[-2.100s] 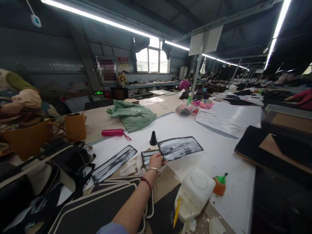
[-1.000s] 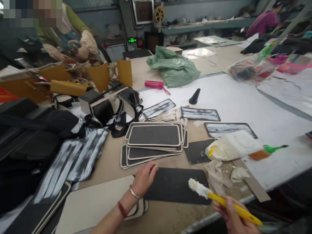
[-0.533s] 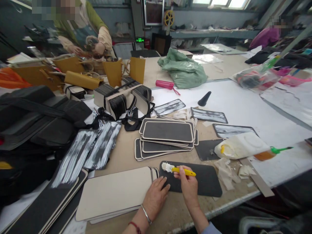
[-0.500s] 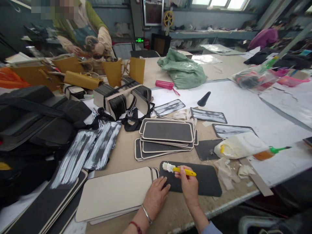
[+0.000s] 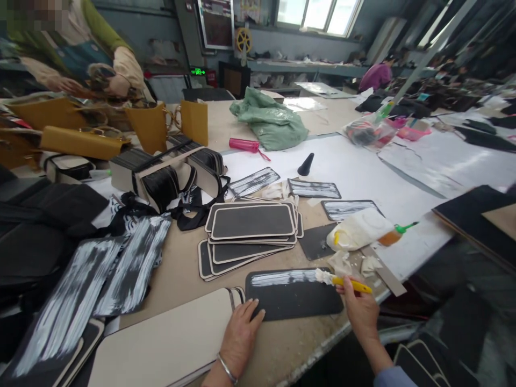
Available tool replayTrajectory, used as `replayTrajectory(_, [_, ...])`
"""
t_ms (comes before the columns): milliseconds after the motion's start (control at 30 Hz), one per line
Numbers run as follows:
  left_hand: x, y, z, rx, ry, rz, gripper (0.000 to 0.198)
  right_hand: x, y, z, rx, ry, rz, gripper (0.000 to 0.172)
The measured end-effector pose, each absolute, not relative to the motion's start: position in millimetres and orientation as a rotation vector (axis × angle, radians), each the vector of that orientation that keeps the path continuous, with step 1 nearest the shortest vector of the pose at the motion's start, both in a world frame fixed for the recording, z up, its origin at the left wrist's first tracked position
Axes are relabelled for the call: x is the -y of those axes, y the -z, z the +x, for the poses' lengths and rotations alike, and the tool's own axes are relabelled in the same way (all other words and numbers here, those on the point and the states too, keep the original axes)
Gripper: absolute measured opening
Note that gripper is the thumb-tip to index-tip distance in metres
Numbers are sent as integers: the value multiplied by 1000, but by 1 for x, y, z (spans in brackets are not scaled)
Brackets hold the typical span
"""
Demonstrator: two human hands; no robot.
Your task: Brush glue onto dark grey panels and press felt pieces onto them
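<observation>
A black panel with rounded corners (image 5: pixel 294 301) lies flat near the table's front edge, a white glue streak along its far side. My right hand (image 5: pixel 360 306) grips a yellow-handled brush (image 5: pixel 352 284), its white, glue-laden bristles touching the panel at the streak's right end. Fingers apart, my left hand (image 5: pixel 242 330) rests at the panel's left edge, beside a stack of cream panels (image 5: pixel 169 333). Beyond the panel sits a pile of black panels with cream borders (image 5: pixel 252 221). A white plastic glue container (image 5: pixel 360 228) lies on its side to the right.
Glue-streaked black pieces lie at left (image 5: pixel 131 269) and farther back (image 5: pixel 314 188). Bundled black-and-cream parts (image 5: pixel 165 174), mustard bags (image 5: pixel 149 126) and a green plastic bag (image 5: pixel 274 121) stand beyond. A co-worker (image 5: pixel 84 59) handles something at far left. An orange bottle (image 5: pixel 391 236) lies beside the container.
My right hand has drawn the brush rightward along the panel, leaving a white streak behind it. My left hand has stayed at the panel's left edge. The camera view has turned right.
</observation>
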State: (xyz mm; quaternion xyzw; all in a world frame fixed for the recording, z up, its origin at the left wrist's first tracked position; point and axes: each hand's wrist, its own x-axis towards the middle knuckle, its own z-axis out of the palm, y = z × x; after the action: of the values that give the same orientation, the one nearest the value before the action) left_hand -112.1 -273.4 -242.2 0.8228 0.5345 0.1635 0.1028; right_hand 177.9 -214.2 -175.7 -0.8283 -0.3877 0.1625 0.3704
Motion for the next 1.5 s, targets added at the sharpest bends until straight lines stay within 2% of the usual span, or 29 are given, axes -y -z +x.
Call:
replayTrajectory(100, [273, 241, -112, -1569, -475, 2454, 37, 217, 169, 188, 1025, -251, -2202, 57])
replayTrajectory(200, [272, 241, -111, -1567, -473, 2488, 36, 226, 161, 183, 1075, -243, -2163, 55])
replayTrajectory(433, [270, 240, -117, -1483, -540, 2530, 28, 258, 150, 86, 1134, -780, -1809, 39])
replayTrajectory(667, [267, 234, -142, -1442, -450, 2528, 32, 276, 179, 32, 1027, -1018, -1720, 35])
replayTrajectory(867, [269, 242, -144, -1409, -360, 2617, 36, 275, 184, 93, 890, -833, -1898, 42])
replayTrajectory(1067, [271, 239, -143, -1404, -322, 2705, 39, 268, 166, 175, 801, -483, -2138, 51])
replayTrajectory(1200, [272, 236, -142, -1417, -340, 2638, 40, 268, 148, 186, 825, -294, -2240, 57])
replayTrajectory(1333, [273, 231, -140, -1423, -329, 2505, 42, 275, 140, 154, 1093, -292, -2124, 48])
replayTrajectory(1500, [272, 227, -139, -1416, -366, 2427, 38, 274, 151, 86, 1718, -327, -1547, 17])
